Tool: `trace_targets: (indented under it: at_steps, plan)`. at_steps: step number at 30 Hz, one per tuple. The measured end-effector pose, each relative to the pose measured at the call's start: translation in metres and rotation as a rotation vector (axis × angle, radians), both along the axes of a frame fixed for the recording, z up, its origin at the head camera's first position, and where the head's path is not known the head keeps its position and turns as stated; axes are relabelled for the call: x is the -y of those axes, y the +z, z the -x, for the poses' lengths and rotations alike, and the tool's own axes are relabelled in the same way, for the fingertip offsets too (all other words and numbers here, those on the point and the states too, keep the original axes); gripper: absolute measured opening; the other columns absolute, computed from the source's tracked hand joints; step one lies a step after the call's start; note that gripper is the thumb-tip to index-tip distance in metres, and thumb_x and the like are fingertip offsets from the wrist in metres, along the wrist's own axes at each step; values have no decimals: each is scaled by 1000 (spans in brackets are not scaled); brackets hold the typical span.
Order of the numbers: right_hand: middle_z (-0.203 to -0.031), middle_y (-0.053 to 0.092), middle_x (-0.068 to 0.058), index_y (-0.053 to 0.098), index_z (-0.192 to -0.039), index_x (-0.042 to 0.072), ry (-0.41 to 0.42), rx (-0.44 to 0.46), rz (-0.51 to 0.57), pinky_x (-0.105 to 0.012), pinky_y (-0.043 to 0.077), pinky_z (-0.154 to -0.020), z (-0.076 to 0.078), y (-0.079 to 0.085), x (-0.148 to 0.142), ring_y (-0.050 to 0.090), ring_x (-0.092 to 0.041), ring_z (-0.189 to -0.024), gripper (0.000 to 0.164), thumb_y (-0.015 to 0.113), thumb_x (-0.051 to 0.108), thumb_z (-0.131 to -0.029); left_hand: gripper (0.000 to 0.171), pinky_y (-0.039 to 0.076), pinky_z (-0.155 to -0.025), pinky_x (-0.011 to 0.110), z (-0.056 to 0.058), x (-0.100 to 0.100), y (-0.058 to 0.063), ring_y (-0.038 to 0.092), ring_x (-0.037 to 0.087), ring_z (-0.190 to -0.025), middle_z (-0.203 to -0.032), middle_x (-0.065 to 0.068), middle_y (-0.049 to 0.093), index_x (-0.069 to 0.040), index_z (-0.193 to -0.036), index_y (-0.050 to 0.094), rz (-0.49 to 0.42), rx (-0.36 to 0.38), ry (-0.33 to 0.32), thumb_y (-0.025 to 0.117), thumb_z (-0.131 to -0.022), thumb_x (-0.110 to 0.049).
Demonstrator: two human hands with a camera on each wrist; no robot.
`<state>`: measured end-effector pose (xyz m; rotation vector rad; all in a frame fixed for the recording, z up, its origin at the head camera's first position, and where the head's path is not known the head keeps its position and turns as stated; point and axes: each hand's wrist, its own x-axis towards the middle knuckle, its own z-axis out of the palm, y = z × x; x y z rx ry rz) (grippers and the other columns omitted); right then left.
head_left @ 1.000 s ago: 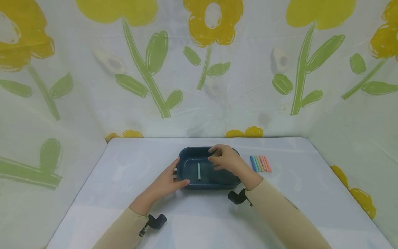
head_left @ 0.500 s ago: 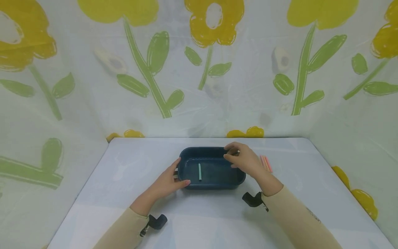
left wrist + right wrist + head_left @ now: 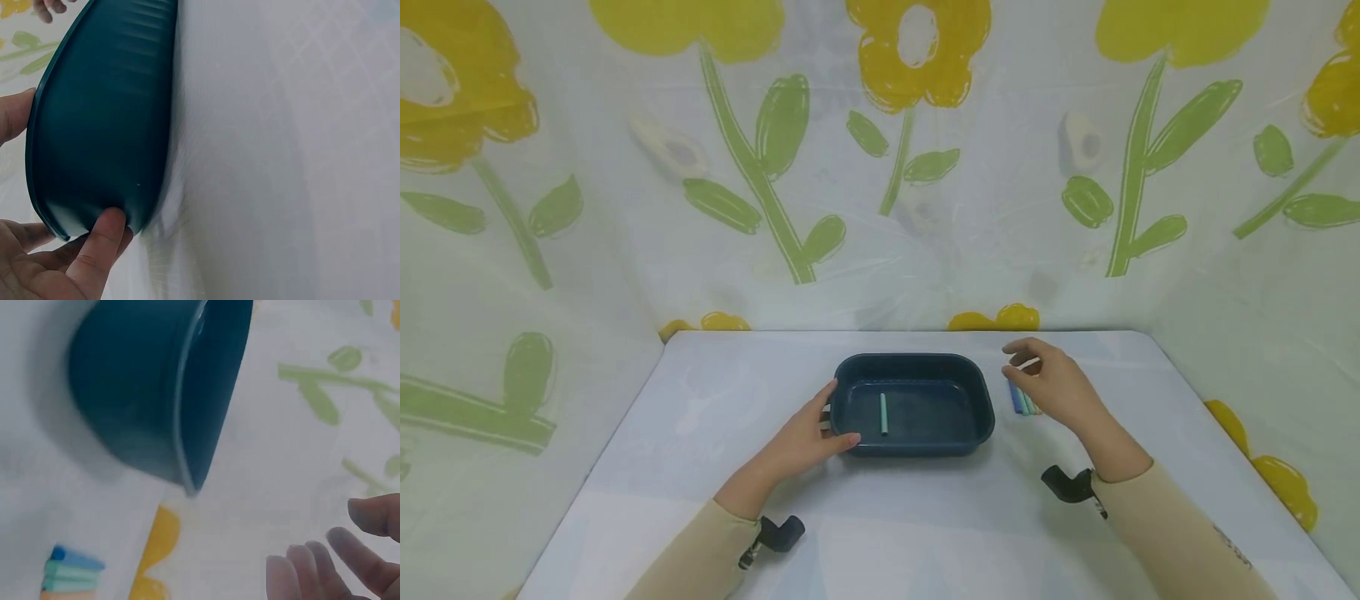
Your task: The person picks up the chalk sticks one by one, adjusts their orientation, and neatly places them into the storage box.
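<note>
Tray [image 3: 917, 450] gripped at 9 o'clock, right hand [image 3: 1052, 379] loose beyond 3.
The left hand [image 3: 807, 435] clasps that end between thumb and fingers, probably to steady it; 1 green stick [image 3: 883, 415] lies inside, toward 9 o'clock. The right hand's fingers and thumb stand apart, holding nothing, near coloured sticks [image 3: 1021, 403] apparently laid at 3 o'clock for easy reach.

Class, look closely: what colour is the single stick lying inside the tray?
Pale mint green: the stick in the tray shows best in the head view.
</note>
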<state>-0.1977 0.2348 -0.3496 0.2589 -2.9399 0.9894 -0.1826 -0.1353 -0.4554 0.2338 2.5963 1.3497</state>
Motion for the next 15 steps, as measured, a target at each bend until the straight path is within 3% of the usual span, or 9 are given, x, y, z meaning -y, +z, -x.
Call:
trace_targets:
  at_steps: [9, 15]
  plan:
    - [-119, 63, -22, 56, -133, 0, -6, -102, -7, -53, 54, -81, 12, -25, -45, 62, -41, -108, 38, 60, 22, -101, 104, 49, -102, 49, -1, -1, 2, 53, 36, -131, -160, 16, 31, -15, -161, 18, 16, -2, 1, 82, -84, -40]
    - [-118, 63, -24, 55, -133, -2, -48, -85, -16, -52, 54, -79, 27, -47, -68, 62, -41, -106, 39, 58, 20, -101, 103, 48, -104, 49, -1, -1, 2, 51, 36, -132, -161, 15, 29, -15, -161, 18, 11, 7, -1, 81, -84, -41]
